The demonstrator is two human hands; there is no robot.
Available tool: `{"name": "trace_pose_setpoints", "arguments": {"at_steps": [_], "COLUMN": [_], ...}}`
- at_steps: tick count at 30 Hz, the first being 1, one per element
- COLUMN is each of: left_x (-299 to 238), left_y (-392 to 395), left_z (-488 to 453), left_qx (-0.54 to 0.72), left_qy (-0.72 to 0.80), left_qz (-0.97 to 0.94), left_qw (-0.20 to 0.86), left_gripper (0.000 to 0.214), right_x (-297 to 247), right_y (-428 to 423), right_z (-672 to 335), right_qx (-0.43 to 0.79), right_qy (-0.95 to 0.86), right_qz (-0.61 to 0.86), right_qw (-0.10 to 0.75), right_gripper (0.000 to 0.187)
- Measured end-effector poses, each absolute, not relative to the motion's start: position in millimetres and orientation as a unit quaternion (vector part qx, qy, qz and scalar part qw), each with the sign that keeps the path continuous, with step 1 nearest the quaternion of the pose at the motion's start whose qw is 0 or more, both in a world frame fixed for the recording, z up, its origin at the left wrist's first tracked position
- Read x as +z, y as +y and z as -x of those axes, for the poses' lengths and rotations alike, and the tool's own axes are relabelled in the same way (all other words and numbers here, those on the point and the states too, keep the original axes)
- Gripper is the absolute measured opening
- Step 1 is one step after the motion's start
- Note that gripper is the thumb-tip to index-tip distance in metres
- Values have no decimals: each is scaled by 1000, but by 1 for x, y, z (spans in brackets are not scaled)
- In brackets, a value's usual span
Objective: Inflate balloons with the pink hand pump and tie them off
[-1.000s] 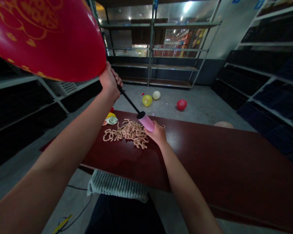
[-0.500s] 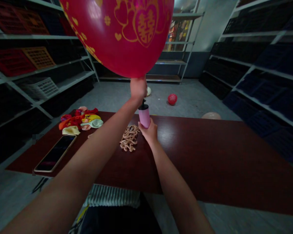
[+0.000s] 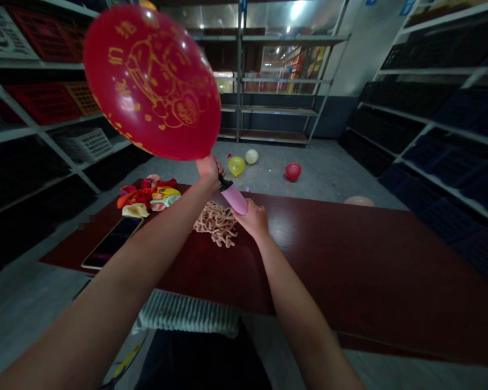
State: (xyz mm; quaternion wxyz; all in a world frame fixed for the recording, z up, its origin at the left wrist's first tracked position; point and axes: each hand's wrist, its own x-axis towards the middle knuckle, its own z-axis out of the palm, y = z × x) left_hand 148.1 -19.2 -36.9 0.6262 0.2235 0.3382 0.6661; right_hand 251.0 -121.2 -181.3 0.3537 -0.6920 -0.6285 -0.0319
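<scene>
A large inflated red balloon (image 3: 154, 86) with gold printing fills the upper left of the head view. My left hand (image 3: 210, 167) is closed around the balloon's neck, at the black nozzle end of a pink hand pump (image 3: 235, 199). The neck itself is hidden by the fingers. My right hand (image 3: 254, 219) grips the lower end of the pump, which slants from upper left to lower right above the table. Just under the pump lies a pile of tan, twisted rubbery strands (image 3: 216, 223).
Several limp balloons (image 3: 149, 196) and a phone (image 3: 113, 242) lie on the left of the dark table (image 3: 350, 271). On the floor beyond are a yellow balloon (image 3: 236, 166), a white one (image 3: 251, 157) and a red one (image 3: 293, 171). Shelves with crates (image 3: 40, 103) flank both sides.
The red balloon has swung left and turned, showing a different print. The pump has gone from nearly upright to tilted left. My view has shifted, bringing the yellow floor balloon into sight.
</scene>
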Motion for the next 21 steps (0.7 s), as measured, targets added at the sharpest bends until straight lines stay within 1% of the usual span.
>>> {"name": "trace_pose_setpoints", "arguments": {"at_steps": [4, 7, 13, 17, 21], "left_x": [-43, -43, -16, 18, 44], "left_y": [-14, -9, -4, -7, -12], "left_z": [-104, -71, -20, -21, -60], "left_qx": [693, 714, 732, 731, 726], "left_qy": [368, 362, 348, 318, 292], "left_qz": [-203, -172, -173, -232, -307], "left_qw": [586, 574, 560, 558, 542], "left_gripper": [40, 41, 46, 48, 49], "right_x": [-180, -180, -180, -179, -181], "right_y": [-126, -127, -127, -128, -127], "right_z": [-248, -248, -247, -245, -247], "right_qx": [-49, -54, -51, -25, -6], "right_qy": [-664, -685, -704, -698, -674], "right_qz": [672, 657, 626, 619, 632], "right_qw": [324, 310, 331, 359, 383], "right_gripper": [43, 43, 41, 41, 39]}}
